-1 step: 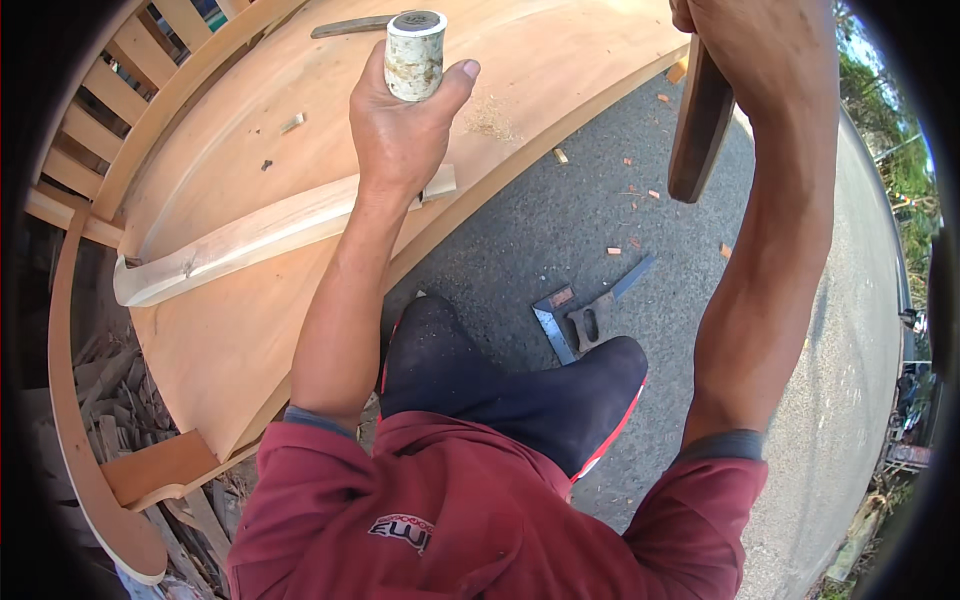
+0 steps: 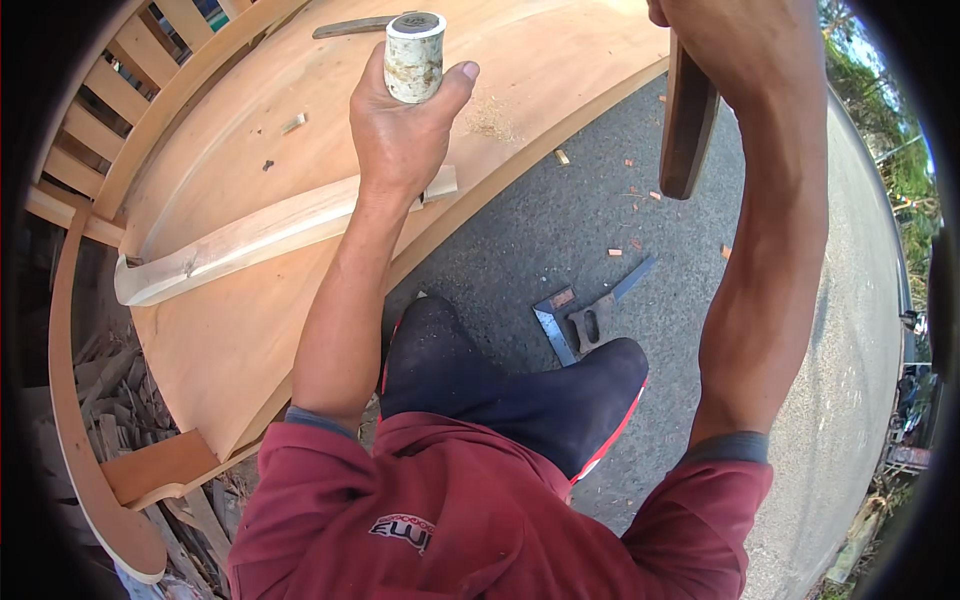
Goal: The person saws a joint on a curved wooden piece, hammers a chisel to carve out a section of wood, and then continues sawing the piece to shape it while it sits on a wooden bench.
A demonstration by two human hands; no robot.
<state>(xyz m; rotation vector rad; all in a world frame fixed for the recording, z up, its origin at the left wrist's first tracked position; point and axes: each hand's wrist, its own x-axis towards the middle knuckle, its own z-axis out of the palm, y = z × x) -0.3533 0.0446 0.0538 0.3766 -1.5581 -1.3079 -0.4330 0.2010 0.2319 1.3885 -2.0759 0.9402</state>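
My left hand (image 2: 400,140) is closed round a white, stained cylinder (image 2: 415,65) with a dark round top, held upright above the wooden panel. Whatever lies below the cylinder is hidden by the hand. At the upper right, my right hand (image 2: 740,40) is raised, its fingers wrapped round a dark wooden handle (image 2: 688,130) that points down toward me. The far part of that tool is out of view. Beneath my left wrist a pale, shaped wooden strip (image 2: 250,240) lies across the large curved panel (image 2: 220,350).
A handsaw (image 2: 595,315) and a try square (image 2: 553,325) lie on the grey ground to the right of my knees, among small wood chips. A dark curved piece (image 2: 360,27) lies on the panel's far side. Wooden slats (image 2: 110,92) edge the left; scrap wood (image 2: 115,400) lies below.
My right hand has shifted slightly left with the dark wooden handle. My left hand and the white cylinder look almost unmoved.
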